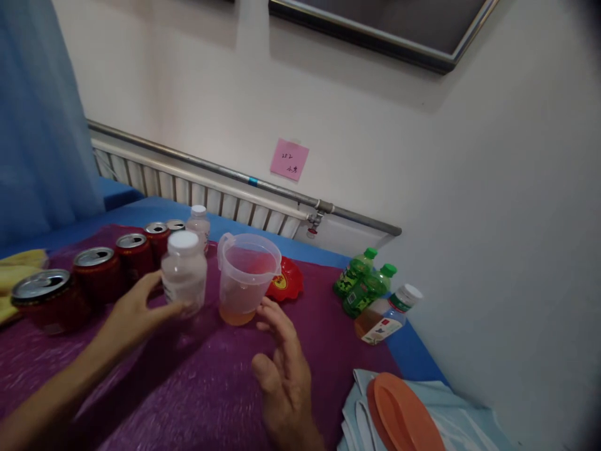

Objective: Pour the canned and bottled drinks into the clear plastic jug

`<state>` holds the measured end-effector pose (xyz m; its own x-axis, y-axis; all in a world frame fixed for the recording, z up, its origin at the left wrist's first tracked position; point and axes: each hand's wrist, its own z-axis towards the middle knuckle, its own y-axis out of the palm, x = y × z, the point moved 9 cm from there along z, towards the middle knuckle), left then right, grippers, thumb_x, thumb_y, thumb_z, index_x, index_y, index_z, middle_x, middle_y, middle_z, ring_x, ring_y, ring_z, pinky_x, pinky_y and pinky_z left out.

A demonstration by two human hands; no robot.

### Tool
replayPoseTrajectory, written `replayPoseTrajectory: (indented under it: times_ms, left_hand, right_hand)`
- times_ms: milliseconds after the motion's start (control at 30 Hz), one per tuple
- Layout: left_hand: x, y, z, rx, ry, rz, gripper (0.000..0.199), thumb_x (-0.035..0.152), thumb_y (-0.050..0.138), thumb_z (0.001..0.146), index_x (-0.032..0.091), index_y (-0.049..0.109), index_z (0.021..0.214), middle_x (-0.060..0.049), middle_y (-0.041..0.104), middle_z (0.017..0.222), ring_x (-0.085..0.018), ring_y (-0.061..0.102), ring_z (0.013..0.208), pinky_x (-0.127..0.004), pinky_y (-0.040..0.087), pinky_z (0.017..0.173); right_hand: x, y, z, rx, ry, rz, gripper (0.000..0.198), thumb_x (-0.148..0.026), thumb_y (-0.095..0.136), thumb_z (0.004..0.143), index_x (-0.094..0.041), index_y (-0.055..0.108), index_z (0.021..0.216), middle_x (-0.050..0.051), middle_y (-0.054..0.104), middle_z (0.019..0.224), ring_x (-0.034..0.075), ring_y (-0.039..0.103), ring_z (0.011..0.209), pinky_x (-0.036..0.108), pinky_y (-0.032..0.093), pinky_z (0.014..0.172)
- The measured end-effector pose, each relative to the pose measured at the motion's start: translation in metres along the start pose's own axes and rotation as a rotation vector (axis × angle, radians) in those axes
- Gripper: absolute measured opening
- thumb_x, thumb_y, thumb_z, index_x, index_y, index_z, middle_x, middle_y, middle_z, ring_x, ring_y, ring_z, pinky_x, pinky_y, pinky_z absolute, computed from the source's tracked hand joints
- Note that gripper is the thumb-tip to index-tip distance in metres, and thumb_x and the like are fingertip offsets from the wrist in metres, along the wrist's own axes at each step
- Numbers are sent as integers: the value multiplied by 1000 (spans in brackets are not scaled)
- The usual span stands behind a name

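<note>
Light: soft, even, a bit dim; blur: both hands and near cans fuzzy; edges: bent, dark at right corners

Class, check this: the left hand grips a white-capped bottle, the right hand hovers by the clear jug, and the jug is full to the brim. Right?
Not quite. The head view shows the jug holds only a shallow orange layer at its bottom. The left hand does grip the bottle, and the right hand hovers beside the jug.
</note>
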<state>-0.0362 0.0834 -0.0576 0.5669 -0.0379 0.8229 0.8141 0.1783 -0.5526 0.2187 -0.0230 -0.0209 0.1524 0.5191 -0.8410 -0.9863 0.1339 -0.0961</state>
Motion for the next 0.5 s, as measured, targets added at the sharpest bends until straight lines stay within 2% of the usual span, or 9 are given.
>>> replayPoseTrajectory:
  times_ms: [100,200,400,500]
  left_hand:
    - [2,-13,33,71,-89,57,70,54,61,79,12,51,134,-17,59,137,-33,58,125,-49,41,114]
    - [10,-9,55,91,-60,104,69,55,51,86,10,46,138,-21,59,136,-32,60,122,-46,46,108]
    - [14,9,70,98,-46,254,73,59,40,89,-2,47,129,-32,56,131,-43,55,123,-50,46,98]
    - [13,15,72,92,-53,301,82,65,31,90,-6,44,130,-33,52,132,-44,53,126,-47,46,98]
  right_hand:
    - [7,-2,-12,-54,38,-46,40,-38,63,95,-33,61,135,7,58,145,28,57,130,41,53,103]
    - [12,-5,-23,-73,37,-96,39,-33,66,93,-35,65,131,6,63,139,27,62,125,39,54,102]
    - [17,-11,-31,-119,-21,-144,40,-33,71,89,-36,67,129,5,67,134,27,65,122,37,55,103]
    - [21,-7,-38,-144,-53,-148,42,-36,74,87,-36,67,128,5,69,131,27,68,117,35,56,100]
